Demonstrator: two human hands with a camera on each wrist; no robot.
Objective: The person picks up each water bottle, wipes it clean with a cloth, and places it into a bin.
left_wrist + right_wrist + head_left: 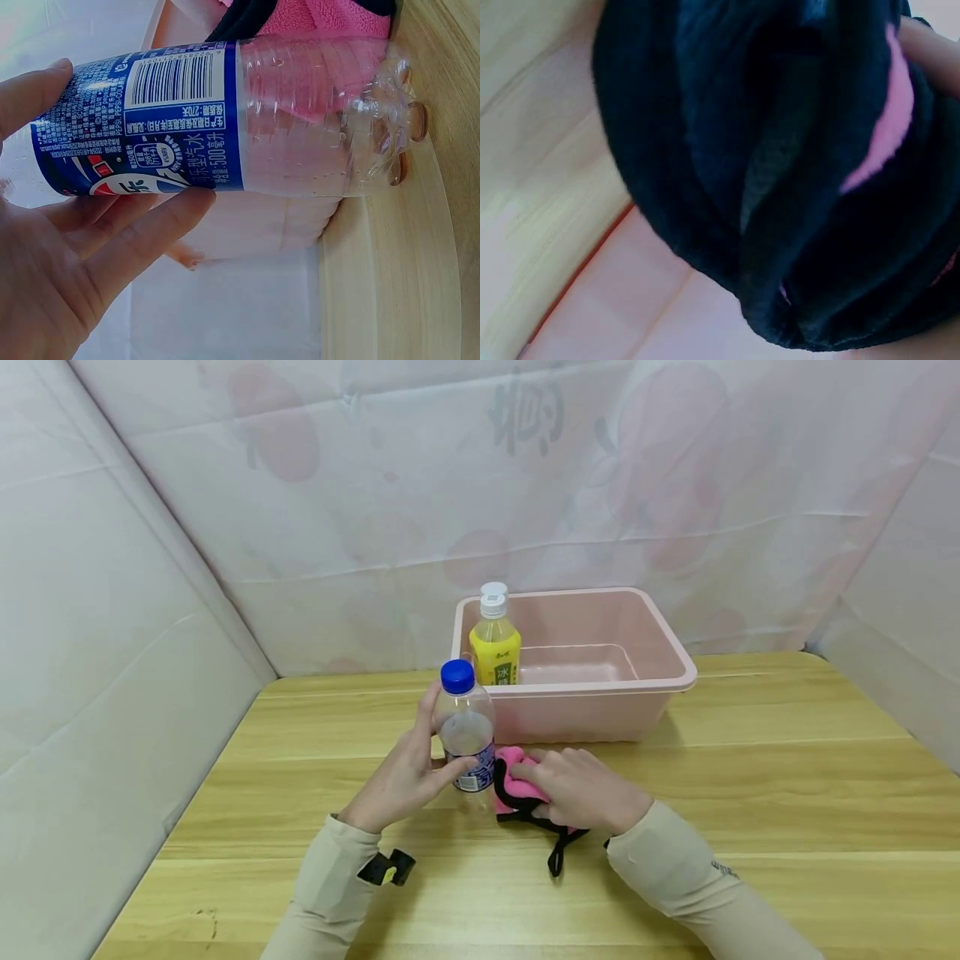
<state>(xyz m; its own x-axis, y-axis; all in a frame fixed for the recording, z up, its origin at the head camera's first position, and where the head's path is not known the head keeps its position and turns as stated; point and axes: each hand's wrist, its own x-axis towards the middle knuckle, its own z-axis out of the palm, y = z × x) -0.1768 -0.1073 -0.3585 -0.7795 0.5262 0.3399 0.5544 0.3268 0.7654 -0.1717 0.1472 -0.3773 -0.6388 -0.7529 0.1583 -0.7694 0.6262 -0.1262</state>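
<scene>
My left hand (408, 772) grips a clear plastic bottle (467, 731) with a blue cap and a blue label, standing upright on the wooden table (750, 793). In the left wrist view the bottle (225, 120) looks empty, with my fingers (142, 232) curled round its label. My right hand (581, 789) lies over a pink cloth with black trim (517, 781) bunched right beside the bottle's base. The cloth (795, 172) fills the right wrist view as dark folds with pink showing through.
A pink plastic bin (660, 647) stands behind the hands. Inside its left corner is a yellow drink bottle (494, 643) with a white cap. White sheets wall in the table on the left, back and right.
</scene>
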